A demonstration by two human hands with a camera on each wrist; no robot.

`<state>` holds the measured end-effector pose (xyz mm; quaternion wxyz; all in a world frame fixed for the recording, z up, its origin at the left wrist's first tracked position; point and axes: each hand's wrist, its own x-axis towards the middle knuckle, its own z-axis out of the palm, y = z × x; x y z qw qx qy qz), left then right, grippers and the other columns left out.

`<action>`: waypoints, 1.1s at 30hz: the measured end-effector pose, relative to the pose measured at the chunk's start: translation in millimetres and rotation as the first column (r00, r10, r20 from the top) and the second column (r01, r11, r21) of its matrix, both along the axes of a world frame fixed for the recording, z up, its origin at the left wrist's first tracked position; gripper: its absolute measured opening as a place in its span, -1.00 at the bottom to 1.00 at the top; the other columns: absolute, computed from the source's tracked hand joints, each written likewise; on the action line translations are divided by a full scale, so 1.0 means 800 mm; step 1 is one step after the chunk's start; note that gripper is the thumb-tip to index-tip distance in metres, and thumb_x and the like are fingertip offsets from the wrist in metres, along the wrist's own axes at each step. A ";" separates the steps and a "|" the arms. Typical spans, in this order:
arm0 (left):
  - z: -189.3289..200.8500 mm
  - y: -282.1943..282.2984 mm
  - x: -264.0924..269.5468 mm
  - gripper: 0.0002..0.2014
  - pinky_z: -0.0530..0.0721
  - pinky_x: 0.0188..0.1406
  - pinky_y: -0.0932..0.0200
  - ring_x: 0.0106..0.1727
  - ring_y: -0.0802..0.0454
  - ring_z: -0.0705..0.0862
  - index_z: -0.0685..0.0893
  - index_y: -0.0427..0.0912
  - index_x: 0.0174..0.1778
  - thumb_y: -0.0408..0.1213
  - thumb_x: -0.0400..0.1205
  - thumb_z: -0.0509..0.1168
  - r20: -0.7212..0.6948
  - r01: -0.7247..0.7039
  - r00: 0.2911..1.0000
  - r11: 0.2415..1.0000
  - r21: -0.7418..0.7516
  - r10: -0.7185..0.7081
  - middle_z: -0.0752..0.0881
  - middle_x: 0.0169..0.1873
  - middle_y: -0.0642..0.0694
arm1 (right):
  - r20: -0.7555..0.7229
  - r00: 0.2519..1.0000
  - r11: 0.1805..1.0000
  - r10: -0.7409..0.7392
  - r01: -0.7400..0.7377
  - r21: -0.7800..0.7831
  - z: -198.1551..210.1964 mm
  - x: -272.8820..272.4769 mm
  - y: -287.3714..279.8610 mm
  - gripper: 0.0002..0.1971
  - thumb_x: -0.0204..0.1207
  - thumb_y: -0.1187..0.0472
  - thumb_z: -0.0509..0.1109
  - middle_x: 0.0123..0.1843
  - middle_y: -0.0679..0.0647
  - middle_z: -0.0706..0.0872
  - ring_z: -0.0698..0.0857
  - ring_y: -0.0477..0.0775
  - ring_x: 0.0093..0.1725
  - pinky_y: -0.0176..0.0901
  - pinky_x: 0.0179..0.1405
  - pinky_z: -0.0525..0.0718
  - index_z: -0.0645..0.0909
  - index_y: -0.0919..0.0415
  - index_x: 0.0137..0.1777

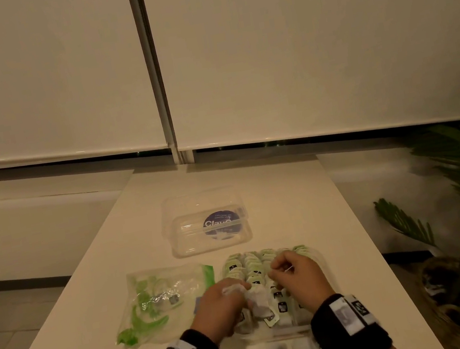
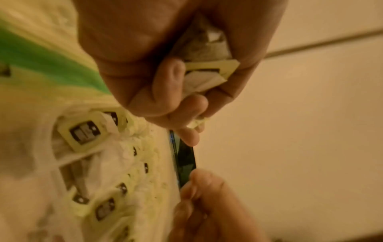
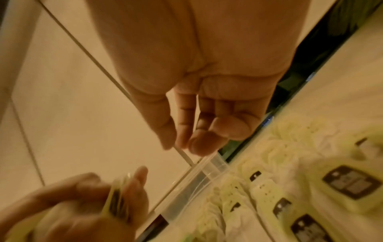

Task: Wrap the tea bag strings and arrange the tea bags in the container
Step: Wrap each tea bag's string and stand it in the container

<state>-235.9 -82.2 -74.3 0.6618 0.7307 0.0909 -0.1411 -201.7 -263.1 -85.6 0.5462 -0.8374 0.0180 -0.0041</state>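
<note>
Fingers of my left hand are clamping a tea bag; my right hand is pinching its string. "Clavo"-labelled lid is lying at 12 o'clock on the pale table, blinds behind.

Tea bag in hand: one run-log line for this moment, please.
left hand: grips tea bag | right hand: pinches string | container: rows filled

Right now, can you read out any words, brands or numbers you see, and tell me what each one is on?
"Glave", or close to it, partly cut off: round dark blue sticker on the clear plastic box.
Small print above it: too small to read.
Tea bag tags: dark printed patch, too blurred to read.
Wristband patches: black-and-white patterns, no words.
</note>
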 end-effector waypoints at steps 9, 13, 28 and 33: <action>0.024 0.021 -0.015 -0.61 0.20 -0.71 0.45 -0.59 0.10 0.38 0.66 -0.25 0.14 -0.32 0.37 0.40 -0.181 -0.049 0.981 0.828 -0.558 -0.064 0.65 -0.28 -0.20 | -0.252 0.796 0.573 0.551 -0.580 -0.579 -0.015 -0.090 -0.021 -0.78 0.51 0.10 0.34 0.06 0.02 0.74 0.68 0.01 0.07 -0.27 0.03 0.53 0.71 0.07 0.09; 0.021 0.029 -0.024 -0.56 0.18 -0.68 0.45 -0.57 0.10 0.40 0.71 -0.24 0.05 -0.25 0.26 0.54 -0.146 -0.029 0.987 0.847 -0.531 -0.058 0.67 -0.28 -0.19 | -0.420 0.722 0.315 0.550 -0.645 -0.696 -0.048 -0.108 -0.016 -0.44 0.60 -0.08 0.29 0.26 0.26 0.59 0.66 0.32 0.18 0.06 -0.03 0.58 0.33 0.19 0.50; 0.009 0.028 -0.037 -0.69 0.17 -0.56 0.33 -0.54 0.01 0.37 0.71 -0.34 -0.25 -0.23 0.19 0.52 0.063 0.046 0.997 0.971 -0.233 -0.032 0.59 -0.31 -0.30 | -0.247 0.873 0.744 0.421 -0.488 -0.456 -0.040 -0.126 -0.016 -0.79 0.58 0.00 0.30 -0.12 0.02 0.68 0.68 0.08 -0.14 -0.10 -0.19 0.51 0.65 0.11 -0.08; 0.012 0.016 -0.039 -0.73 0.17 -0.58 0.37 -0.58 0.03 0.36 0.78 -0.34 -0.21 -0.27 0.25 0.52 0.078 0.052 0.996 0.980 -0.191 -0.037 0.52 -0.38 -0.30 | -0.240 0.913 0.781 0.331 -0.122 0.612 0.004 -0.106 -0.027 -0.88 0.47 0.40 0.43 -0.27 0.31 0.74 0.73 0.23 -0.41 -0.03 -0.35 0.76 0.61 0.37 -0.01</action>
